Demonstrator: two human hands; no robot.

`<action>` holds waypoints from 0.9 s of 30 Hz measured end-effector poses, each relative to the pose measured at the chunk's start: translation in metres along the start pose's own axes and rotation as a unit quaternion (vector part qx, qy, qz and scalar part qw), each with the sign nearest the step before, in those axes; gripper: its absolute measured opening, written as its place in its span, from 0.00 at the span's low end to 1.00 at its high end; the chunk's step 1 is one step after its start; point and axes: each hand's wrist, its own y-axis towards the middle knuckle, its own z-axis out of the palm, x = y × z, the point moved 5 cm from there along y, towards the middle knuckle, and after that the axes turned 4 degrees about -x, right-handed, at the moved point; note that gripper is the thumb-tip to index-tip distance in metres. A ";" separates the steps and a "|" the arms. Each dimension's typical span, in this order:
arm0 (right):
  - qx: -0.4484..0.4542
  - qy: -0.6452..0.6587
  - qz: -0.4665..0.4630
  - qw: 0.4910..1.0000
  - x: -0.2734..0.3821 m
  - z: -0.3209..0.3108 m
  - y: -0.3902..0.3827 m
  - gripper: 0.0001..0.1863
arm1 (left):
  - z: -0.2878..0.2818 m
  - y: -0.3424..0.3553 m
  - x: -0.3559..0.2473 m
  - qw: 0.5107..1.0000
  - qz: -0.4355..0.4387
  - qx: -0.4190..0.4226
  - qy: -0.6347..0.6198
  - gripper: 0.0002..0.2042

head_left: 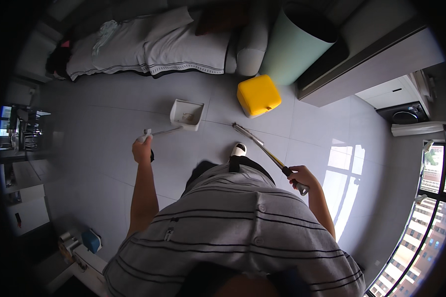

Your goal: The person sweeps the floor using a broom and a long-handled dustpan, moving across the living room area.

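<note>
remotely, i see left hand fingers clamped on the dustpan, apparently steadying it, and right hand fingers clamped on the broom, slanted seemingly for reach.

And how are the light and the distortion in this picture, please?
Head view: bright glare on the glossy floor at right; head view: the window frame bends near the rim, corners go black; head view: the dustpan looks fairly clear.

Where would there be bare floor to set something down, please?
Bare floor lies between the dustpan and the sofa, and between the broom and the bright reflection on the right. It is crowded around the yellow box, with the pale green barrel beside it.
</note>
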 end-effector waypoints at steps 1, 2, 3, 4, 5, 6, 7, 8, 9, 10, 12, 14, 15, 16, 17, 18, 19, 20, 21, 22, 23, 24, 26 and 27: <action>0.006 0.005 0.007 1.000 -0.003 -0.004 -0.001 0.20 | 0.006 0.002 -0.006 1.000 0.003 0.002 0.001 0.21; -0.014 -0.004 0.011 1.000 -0.004 -0.008 0.004 0.19 | 0.009 0.003 -0.010 1.000 0.000 -0.022 -0.018 0.21; -0.033 -0.013 0.017 0.999 -0.013 -0.013 0.002 0.19 | 0.010 -0.003 -0.010 0.998 -0.002 -0.043 -0.037 0.21; -0.042 0.004 0.006 0.999 -0.016 -0.018 0.005 0.19 | 0.013 -0.001 -0.014 0.999 0.002 -0.039 -0.033 0.21; -0.052 0.022 -0.005 0.998 -0.019 -0.023 0.008 0.19 | 0.016 0.004 -0.019 0.997 -0.004 -0.038 -0.060 0.21; -0.061 0.014 0.002 0.998 -0.015 -0.029 0.010 0.18 | 0.021 0.010 -0.032 0.995 -0.008 -0.038 -0.088 0.21; -0.064 0.023 0.003 0.998 -0.012 -0.035 0.010 0.18 | 0.024 0.011 -0.042 0.996 0.001 -0.035 -0.086 0.21; -0.068 0.006 0.011 0.998 -0.010 -0.042 0.010 0.17 | 0.026 0.012 -0.052 0.995 0.009 -0.035 -0.093 0.21; -0.073 -0.009 0.019 0.997 -0.008 -0.046 0.007 0.16 | 0.027 0.013 -0.061 0.994 0.018 -0.033 -0.098 0.21; -0.077 -0.004 0.025 0.997 -0.003 -0.051 0.003 0.15 | 0.032 0.017 -0.068 0.994 0.029 -0.029 -0.097 0.21; -0.082 0.018 0.025 0.996 -0.005 -0.050 0.004 0.15 | 0.044 0.030 -0.070 0.994 0.016 -0.034 -0.104 0.20; -0.082 0.037 0.021 0.996 -0.010 -0.047 0.004 0.15 | 0.055 0.037 -0.073 0.994 0.001 -0.021 -0.106 0.20; -0.088 0.051 0.016 0.995 -0.018 -0.043 0.006 0.15 | 0.061 0.038 -0.069 0.994 -0.023 -0.011 -0.107 0.20; -0.095 0.058 0.011 0.994 -0.028 -0.039 0.012 0.15 | 0.065 0.039 -0.070 0.994 -0.019 -0.008 -0.109 0.20; -0.101 0.063 0.006 0.993 -0.037 -0.034 0.017 0.15 | 0.068 0.039 -0.068 0.993 -0.005 -0.007 -0.122 0.20; -0.087 0.060 0.014 0.994 -0.039 -0.029 0.017 0.15 | 0.067 0.036 -0.076 0.991 0.006 -0.007 -0.135 0.20; -0.087 0.057 0.037 0.994 -0.041 -0.028 0.016 0.13 | 0.066 0.034 -0.080 0.991 0.004 -0.006 -0.136 0.20; -0.084 0.037 0.038 0.995 -0.038 -0.033 0.020 0.12 | 0.064 0.031 -0.083 0.994 0.016 -0.005 -0.105 0.20; -0.077 0.017 0.040 0.996 -0.035 -0.036 0.021 0.11 | 0.058 0.025 -0.084 0.997 0.028 -0.005 -0.070 0.20; -0.075 0.022 0.040 0.996 -0.033 -0.037 0.020 0.10 | 0.056 0.021 -0.077 0.998 0.022 -0.007 -0.066 0.20; -0.072 0.028 0.040 0.996 -0.032 -0.040 0.018 0.10 | 0.054 0.017 -0.071 0.997 0.042 -0.006 -0.066 0.20; -0.066 0.036 0.045 0.996 -0.028 -0.042 0.014 0.10 | 0.050 0.016 -0.064 0.996 0.063 -0.008 -0.065 0.20; -0.073 0.058 0.054 0.994 -0.025 -0.044 0.004 0.14 | 0.048 0.014 -0.040 0.996 0.060 -0.013 -0.065 0.20; -0.073 0.052 0.065 0.994 -0.028 -0.043 -0.002 0.17 | 0.049 0.011 -0.029 0.995 0.061 -0.015 -0.074 0.20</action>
